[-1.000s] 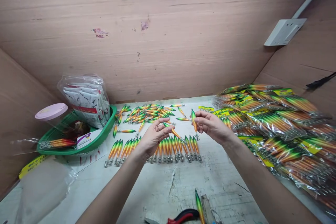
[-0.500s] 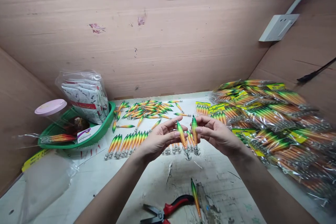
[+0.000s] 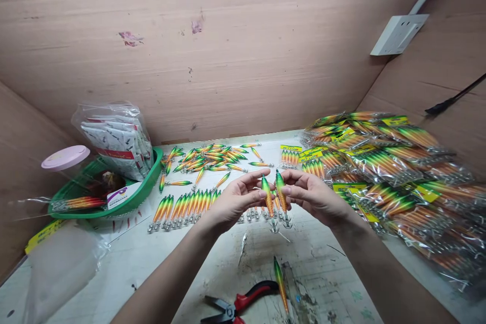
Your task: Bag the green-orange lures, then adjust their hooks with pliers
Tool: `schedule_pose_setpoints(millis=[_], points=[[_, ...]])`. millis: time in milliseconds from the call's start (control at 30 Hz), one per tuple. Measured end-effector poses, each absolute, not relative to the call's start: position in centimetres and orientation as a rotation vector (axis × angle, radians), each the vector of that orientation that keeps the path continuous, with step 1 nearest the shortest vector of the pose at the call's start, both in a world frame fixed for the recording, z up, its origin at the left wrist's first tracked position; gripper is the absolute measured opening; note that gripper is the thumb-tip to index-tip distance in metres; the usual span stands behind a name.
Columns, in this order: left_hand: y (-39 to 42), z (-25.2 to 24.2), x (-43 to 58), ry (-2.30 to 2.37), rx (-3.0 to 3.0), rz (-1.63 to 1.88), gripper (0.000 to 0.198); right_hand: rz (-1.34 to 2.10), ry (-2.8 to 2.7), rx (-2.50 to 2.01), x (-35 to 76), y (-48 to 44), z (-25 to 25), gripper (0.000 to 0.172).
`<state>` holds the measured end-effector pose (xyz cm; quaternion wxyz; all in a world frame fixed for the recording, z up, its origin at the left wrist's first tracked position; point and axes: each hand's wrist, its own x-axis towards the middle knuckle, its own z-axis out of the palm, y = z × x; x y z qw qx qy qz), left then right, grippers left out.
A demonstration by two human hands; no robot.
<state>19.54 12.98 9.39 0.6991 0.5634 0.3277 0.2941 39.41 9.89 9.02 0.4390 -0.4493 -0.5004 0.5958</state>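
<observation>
My left hand (image 3: 237, 200) pinches a green-and-orange fishing lure (image 3: 268, 196) with its hook crown pointing down. Close beside it, my right hand (image 3: 317, 197) grips a second lure (image 3: 281, 192) of the same colours, also hooks down. Both are held above the table, nearly side by side. Behind and left of my hands, a row of lures (image 3: 186, 207) lies lined up, part of it hidden by my left hand. Farther back is a loose heap of lures (image 3: 214, 157). One single lure (image 3: 281, 283) rests near the front, by red-and-black pliers (image 3: 237, 304).
Bagged lures (image 3: 395, 172) with yellow header cards are piled at the right. On the left stands a green basket (image 3: 155, 169) holding packets (image 3: 117, 147) and a pink-lidded container (image 3: 65, 158). Clear plastic bags (image 3: 63, 263) lie in front of it. A socket (image 3: 400, 34) hangs on the wall.
The two lures have come closer together, the left one having shifted slightly right. The whole view has moved a little, with both hands still gripping their lures.
</observation>
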Motion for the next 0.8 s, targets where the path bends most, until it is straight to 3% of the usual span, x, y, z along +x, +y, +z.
schedule_pose_setpoints(millis=[167, 367, 633, 800], points=[[15.3, 5.9, 26.1, 1.059, 1.738, 0.486, 0.051, 1.215, -1.239, -1.657, 42.4, 11.8, 4.7, 0.018], [16.5, 3.3, 30.6, 1.244, 1.988, 0.334, 0.036, 1.104, -1.287, -2.109, 43.9, 13.2, 1.3, 0.028], [15.1, 3.3, 29.0, 1.482, 2.153, 0.235, 0.041, 1.058, -1.436, -2.289, 41.3, 14.0, -0.3, 0.030], [17.6, 4.6, 22.8, 1.703, 2.173, 0.282, 0.037, 0.747, -1.704, -2.243, 41.5, 15.1, 0.4, 0.029]])
